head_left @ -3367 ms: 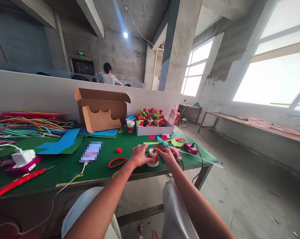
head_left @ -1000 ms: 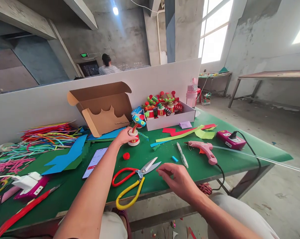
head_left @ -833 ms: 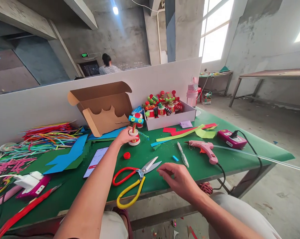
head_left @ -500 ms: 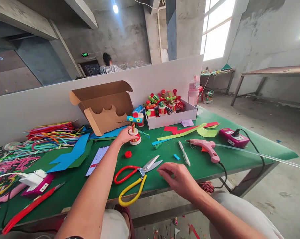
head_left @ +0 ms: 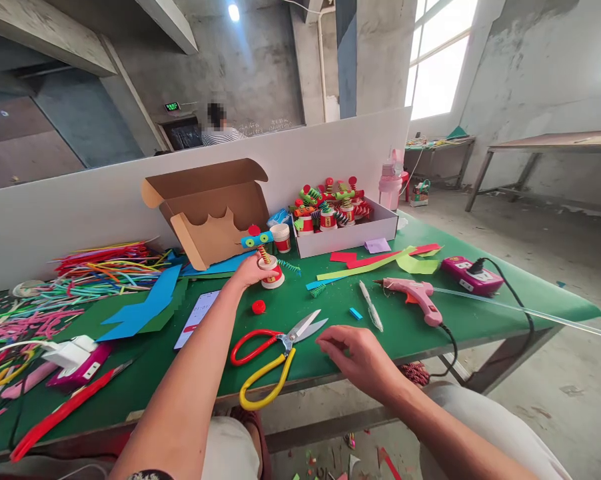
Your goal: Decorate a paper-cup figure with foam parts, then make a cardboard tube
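My left hand [head_left: 247,275] is closed on a paper cup figure [head_left: 272,276], a red and white cup with a spring neck and a blue head with green eyes. The figure stands upright on the green table, its head tilted to the left. Near the table's front edge, my right hand [head_left: 348,350] has its fingers curled together; nothing shows in them. Open-bladed scissors [head_left: 291,339] with red and yellow handles lie between my hands. A small red roll [head_left: 258,307] rests just in front of the figure.
Behind are an open cardboard box [head_left: 208,213] and a white box [head_left: 348,238] of similar figures. A pink glue gun [head_left: 415,295], pen [head_left: 371,305] and paper strips lie right; pipe cleaners [head_left: 105,273], phone [head_left: 196,319] and power strip [head_left: 80,370] left. A person [head_left: 220,130] is beyond the partition.
The figure's head has swung to the left, so the white cup behind it shows more fully. The view has shifted slightly; my right hand stays by the scissors.
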{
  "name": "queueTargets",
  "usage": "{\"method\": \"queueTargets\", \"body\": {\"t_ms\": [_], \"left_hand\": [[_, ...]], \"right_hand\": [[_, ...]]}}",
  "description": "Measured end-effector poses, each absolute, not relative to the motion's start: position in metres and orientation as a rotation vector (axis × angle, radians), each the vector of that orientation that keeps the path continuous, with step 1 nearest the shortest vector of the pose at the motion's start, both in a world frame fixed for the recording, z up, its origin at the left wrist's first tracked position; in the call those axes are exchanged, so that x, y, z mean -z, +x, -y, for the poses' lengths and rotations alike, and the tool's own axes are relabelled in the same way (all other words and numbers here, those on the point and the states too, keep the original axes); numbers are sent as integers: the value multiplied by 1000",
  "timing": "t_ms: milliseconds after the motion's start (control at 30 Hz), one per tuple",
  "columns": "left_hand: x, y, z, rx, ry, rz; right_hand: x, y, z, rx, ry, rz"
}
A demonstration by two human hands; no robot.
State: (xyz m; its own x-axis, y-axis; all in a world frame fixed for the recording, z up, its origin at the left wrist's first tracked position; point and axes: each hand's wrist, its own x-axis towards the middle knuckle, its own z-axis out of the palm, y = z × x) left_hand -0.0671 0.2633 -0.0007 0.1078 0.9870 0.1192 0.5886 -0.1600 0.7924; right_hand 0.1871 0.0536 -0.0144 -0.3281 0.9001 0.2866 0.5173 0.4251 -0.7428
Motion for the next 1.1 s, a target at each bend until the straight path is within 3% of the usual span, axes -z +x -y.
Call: {"method": "queueTargets", "body": {"t_ms": [1100], "left_hand": [[-8, -67, -260, -767, 2021, -1630]], "right_hand": [[12, 188, -50, -727, -1221, 2050]]}}
